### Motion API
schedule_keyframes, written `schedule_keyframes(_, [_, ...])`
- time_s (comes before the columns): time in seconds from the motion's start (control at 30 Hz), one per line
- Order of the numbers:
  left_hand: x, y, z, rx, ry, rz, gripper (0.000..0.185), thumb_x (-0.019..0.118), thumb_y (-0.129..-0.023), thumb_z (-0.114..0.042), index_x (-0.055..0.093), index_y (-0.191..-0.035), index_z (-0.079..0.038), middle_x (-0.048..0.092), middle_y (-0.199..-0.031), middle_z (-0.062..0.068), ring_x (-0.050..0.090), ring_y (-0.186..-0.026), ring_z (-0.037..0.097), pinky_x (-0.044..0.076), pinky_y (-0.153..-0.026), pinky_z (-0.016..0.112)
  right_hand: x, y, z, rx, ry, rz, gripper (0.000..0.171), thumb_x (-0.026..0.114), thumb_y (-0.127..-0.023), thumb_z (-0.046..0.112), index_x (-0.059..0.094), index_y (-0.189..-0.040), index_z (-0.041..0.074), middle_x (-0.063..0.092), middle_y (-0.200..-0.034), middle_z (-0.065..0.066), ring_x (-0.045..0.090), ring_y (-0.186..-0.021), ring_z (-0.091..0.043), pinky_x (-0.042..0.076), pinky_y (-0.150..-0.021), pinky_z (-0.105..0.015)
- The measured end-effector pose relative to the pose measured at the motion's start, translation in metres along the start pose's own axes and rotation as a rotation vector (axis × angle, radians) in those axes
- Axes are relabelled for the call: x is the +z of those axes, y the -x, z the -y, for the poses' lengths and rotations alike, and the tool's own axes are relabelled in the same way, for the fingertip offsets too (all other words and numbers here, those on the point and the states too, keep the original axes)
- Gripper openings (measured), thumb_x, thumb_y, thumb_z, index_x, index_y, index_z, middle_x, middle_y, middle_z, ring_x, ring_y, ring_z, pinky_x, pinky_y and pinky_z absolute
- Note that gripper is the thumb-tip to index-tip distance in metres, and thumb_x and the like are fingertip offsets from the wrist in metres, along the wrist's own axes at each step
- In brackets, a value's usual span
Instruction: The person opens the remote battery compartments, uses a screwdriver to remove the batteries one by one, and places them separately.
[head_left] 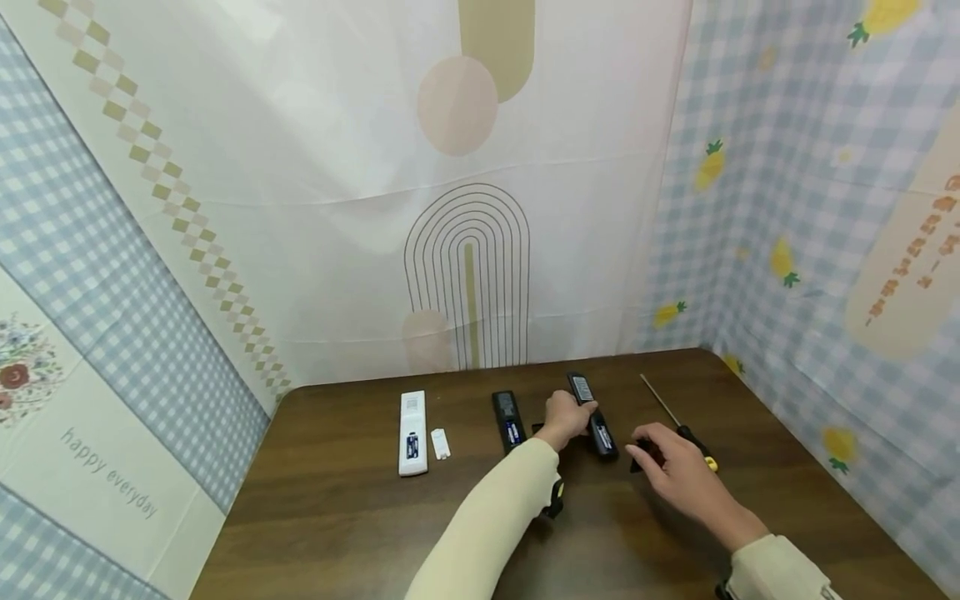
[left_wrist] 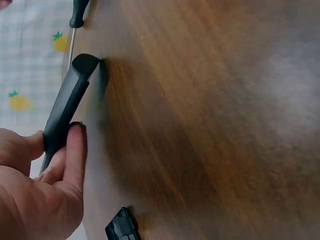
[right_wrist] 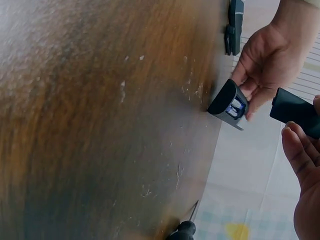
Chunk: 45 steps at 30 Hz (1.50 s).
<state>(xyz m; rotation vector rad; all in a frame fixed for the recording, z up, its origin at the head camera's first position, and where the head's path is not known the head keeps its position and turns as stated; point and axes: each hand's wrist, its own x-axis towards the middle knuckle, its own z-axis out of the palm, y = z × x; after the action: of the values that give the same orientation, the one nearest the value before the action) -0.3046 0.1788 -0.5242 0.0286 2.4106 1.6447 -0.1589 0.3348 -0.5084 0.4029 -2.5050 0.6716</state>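
The black remote lies on the counter and is pinched at its middle by the left hand. At its 4 o'clock, the loose battery cover is held in the curled fingers of the right hand. Both are judged light, stiff, smooth plastic, best taken by the long edges.

dark wooden table across the lower frame; patterned cloth walls: arch-print backdrop centre, blue gingham left and right.

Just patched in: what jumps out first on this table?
The left hand grips a black remote at mid-table, its battery bay open. Beside it, the right hand holds the black cover. A white remote lies open at the left, and a screwdriver lies at the right.
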Motion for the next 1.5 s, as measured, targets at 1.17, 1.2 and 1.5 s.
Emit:
schedule_keyframes(1.17, [-0.003,-0.025,-0.012,-0.136,-0.353,0.104,0.038,0.072,-0.102,-0.028,0.072,-0.099,0.01,0.064,-0.053,0.01,0.06,-0.04,0.019,0.055,-0.043,0.03,0.002,-0.007,0.003,-0.037,0.001,-0.042,0.024,0.079,-0.094,0.004,0.068,-0.112,0.016,0.067,-0.097,0.008,0.051,-0.077,0.007,0.049,-0.062,-0.021])
schedule_keyframes(1.2, [-0.003,-0.025,-0.012,-0.133,-0.359,0.104,0.038,0.072,-0.102,-0.029,0.072,-0.101,0.01,0.064,-0.054,0.01,0.06,-0.041,0.019,0.055,-0.043,0.031,0.002,-0.008,0.003,-0.04,0.005,-0.044,0.024,0.079,-0.094,0.004,0.068,-0.112,0.015,0.067,-0.097,0.008,0.051,-0.077,0.007,0.049,-0.062,-0.021])
schedule_keyframes(1.5, [-0.008,-0.017,-0.015,-0.145,-0.424,0.141,0.042,0.07,-0.104,-0.029,0.071,-0.109,0.012,0.064,-0.053,0.008,0.056,-0.042,0.017,0.048,-0.039,0.027,0.003,-0.003,0.001,-0.018,0.018,-0.027,0.022,0.079,-0.095,0.006,0.07,-0.112,0.016,0.067,-0.097,0.009,0.052,-0.077,0.007,0.051,-0.063,-0.021])
